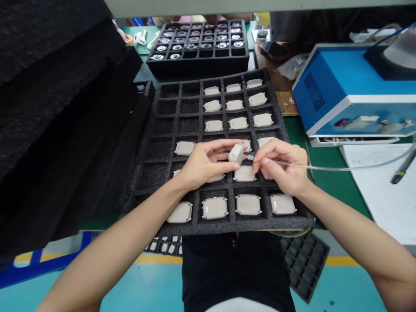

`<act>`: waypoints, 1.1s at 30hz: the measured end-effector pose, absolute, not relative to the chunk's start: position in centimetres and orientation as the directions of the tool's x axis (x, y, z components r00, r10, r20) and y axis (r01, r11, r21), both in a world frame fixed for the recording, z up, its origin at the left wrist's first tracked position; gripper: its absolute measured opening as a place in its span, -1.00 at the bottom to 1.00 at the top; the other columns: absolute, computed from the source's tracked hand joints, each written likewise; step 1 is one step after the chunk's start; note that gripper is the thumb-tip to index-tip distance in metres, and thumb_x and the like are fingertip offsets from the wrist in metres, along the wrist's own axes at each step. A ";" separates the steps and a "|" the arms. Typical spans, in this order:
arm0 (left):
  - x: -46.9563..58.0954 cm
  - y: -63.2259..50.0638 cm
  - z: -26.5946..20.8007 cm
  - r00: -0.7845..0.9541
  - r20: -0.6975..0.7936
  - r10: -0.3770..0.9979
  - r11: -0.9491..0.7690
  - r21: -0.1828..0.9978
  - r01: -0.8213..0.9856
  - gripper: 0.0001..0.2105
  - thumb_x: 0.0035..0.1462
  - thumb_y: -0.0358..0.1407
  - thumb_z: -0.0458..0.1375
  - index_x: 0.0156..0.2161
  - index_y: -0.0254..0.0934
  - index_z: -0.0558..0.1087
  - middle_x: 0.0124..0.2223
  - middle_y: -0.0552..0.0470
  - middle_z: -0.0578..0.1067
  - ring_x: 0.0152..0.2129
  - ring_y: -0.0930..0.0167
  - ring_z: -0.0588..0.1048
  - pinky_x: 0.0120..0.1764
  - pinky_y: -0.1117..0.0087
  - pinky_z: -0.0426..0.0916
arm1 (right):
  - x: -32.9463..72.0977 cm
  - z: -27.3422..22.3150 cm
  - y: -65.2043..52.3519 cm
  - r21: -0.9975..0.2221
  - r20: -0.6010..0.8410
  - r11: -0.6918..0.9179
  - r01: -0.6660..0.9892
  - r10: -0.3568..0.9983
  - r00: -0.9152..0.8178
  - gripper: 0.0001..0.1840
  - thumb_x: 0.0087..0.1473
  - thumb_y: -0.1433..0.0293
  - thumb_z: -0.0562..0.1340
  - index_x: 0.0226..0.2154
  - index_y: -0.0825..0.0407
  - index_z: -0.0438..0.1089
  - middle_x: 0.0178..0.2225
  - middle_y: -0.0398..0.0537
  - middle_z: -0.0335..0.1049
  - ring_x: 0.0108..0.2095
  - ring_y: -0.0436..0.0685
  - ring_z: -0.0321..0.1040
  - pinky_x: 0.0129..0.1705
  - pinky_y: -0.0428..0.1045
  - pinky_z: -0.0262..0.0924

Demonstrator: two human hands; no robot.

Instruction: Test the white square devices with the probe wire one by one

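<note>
My left hand (208, 162) grips a beige smartwatch case (236, 154) between thumb and fingers, tilted on its edge above the foam tray. In my right hand (282, 167) is a slim dispensing needle (250, 157) with a light-coloured hub, joined to a clear tube (341, 168). Its tip points at the side of the watch case; whether it touches I cannot tell. Beneath both hands lies the black foam tray (208, 228), its compartments holding many similar beige cases, such as one watch case (215, 208) at the front. Several compartments at the left hold nothing.
A blue dispenser machine (334, 86) stands at the right, with paper sheets (383, 190) and a pen (403, 167) before it. Tall black foam stacks (65, 130) rise at the left. Behind sits another foam tray (195, 67) with round parts. A shelf edge (260, 5) crosses overhead.
</note>
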State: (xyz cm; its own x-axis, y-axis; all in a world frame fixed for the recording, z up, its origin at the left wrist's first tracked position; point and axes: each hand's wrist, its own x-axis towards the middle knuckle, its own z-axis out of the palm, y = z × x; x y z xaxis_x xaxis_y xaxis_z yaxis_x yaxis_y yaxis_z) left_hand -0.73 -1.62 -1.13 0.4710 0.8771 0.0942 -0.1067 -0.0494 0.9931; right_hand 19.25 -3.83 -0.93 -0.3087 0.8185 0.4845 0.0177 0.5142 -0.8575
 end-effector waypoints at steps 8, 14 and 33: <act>-0.4 -1.5 -1.2 0.468 0.100 0.878 -0.070 0.994 -0.082 -0.56 -0.23 -0.40 0.39 -0.13 -0.28 0.49 -0.03 -0.07 0.51 -0.14 0.29 0.50 -0.07 0.31 0.38 | 19.1 -1.1 -3.8 -0.898 0.429 0.440 -0.032 0.853 -0.299 -0.90 0.09 0.51 0.12 -0.37 0.09 0.35 -0.52 -0.12 0.42 -0.60 -0.07 0.31 -0.54 -0.15 0.25; -0.2 -1.5 -1.0 0.465 0.093 0.880 -0.066 0.995 -0.073 -0.57 -0.23 -0.41 0.39 -0.15 -0.31 0.49 -0.04 -0.07 0.52 -0.17 0.32 0.51 -0.10 0.34 0.41 | 19.1 -1.1 -3.8 -0.902 0.416 0.430 -0.024 0.855 -0.310 -0.90 0.08 0.52 0.13 -0.37 0.09 0.36 -0.52 -0.12 0.42 -0.58 -0.07 0.33 -0.52 -0.15 0.26; -0.4 -1.4 -1.3 0.489 0.096 0.867 -0.059 0.994 -0.089 -0.55 -0.24 -0.45 0.38 -0.13 -0.29 0.49 -0.06 -0.04 0.52 -0.19 0.36 0.51 -0.09 0.36 0.40 | 19.0 -0.7 -3.7 -0.914 0.388 0.405 -0.008 0.868 -0.310 -0.94 0.07 0.49 0.15 -0.40 0.10 0.34 -0.53 -0.12 0.42 -0.59 -0.07 0.32 -0.54 -0.16 0.24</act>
State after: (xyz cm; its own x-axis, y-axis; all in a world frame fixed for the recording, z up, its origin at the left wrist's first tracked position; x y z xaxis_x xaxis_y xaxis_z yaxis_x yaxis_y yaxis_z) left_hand -0.40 -1.43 -1.27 0.4892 0.8669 0.0955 -0.0893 -0.0592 0.9942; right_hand 18.96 -3.69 -0.73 -0.3102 0.8680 0.3876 -0.0083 0.4053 -0.9142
